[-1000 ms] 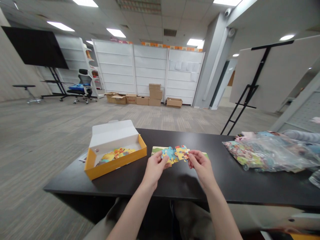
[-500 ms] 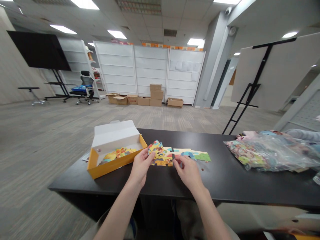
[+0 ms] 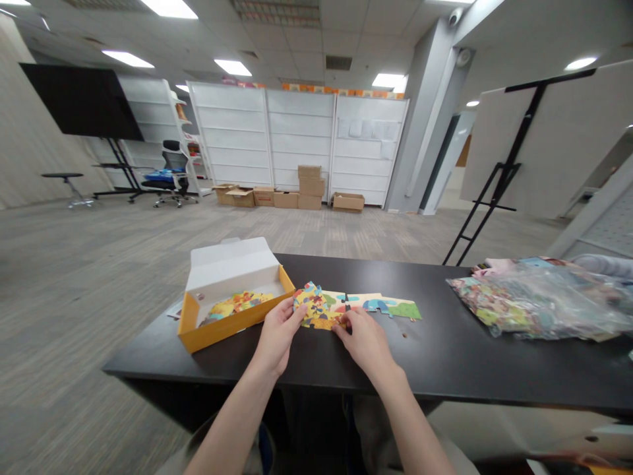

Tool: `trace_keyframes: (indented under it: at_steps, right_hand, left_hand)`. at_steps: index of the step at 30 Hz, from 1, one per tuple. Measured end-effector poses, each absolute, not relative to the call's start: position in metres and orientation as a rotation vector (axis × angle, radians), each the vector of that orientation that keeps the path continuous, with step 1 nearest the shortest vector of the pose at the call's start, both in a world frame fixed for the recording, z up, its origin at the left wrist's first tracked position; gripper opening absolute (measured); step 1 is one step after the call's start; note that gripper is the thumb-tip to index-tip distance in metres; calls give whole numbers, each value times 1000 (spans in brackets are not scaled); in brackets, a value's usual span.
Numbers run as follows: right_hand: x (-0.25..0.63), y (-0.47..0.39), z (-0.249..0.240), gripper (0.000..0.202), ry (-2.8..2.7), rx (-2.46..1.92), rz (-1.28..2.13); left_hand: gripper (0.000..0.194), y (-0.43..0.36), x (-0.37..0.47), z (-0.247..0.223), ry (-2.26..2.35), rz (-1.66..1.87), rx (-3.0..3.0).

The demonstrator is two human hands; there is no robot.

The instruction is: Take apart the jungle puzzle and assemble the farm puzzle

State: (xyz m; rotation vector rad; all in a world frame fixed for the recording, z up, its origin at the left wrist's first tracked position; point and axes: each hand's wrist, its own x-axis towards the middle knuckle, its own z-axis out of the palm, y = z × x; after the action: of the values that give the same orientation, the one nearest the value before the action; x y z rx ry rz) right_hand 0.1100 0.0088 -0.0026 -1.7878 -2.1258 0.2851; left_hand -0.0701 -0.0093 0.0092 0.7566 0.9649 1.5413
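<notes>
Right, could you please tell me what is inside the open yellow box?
Colourful puzzle pieces lie inside the yellow box. Its front wall and the overlapping pieces hide whatever is beneath, so I cannot tell.

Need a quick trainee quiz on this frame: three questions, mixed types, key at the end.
1. True or false: the left hand holds puzzle pieces.
2. Where does the open yellow box stand, seen from the left hand?
A) To its right
B) To its left
C) Directly beneath it
3. Fill in one word: the clear plastic bag lies on the black table, to the ____ of the right hand.

Key: 1 true; 2 B; 3 right
</notes>
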Motion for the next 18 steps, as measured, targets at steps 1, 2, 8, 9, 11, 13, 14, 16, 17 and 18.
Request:
trace_keyframes:
  at_steps: [1,2,8,9,11,13,14,16,17,18]
  right_hand:
    - [111,8,-3,16,-2128,-1784,285]
    - [112,7,-3,16,-2130,-1780,282]
    - [120,-1,-2,18,-2110,-1732,267]
    - [121,-1,-1,18,-2113,-1738,272]
    - [121,0,2,17,-2128,-1770,286]
    - [120,1,4,18,-2146,-1804,292]
    - [119,1,4,18,-2155,-1812,290]
    - [117,0,4,17,-2168,-1805,277]
    - [116,0,3,17,-2159,-1796,266]
    - [116,0,2,16,-2136,-1784,257]
  left_hand:
    - [48,-10,-70,10,966,1547,759]
    - [48,-10,-69,11,963,1550,760]
    - [38,-13,-63,14,927,1510,690]
    - [36,-13,-62,14,931,1499,672]
    - [31,-13,-60,12,935,1475,645]
    - [29,-11,-59,11,928,1461,634]
    - [28,-11,-59,11,923,1460,632]
    - [28,-10,-58,10,915,1459,629]
    - [27,-10,-58,10,913,1460,626]
    - [27,-10,-58,10,912,1461,623]
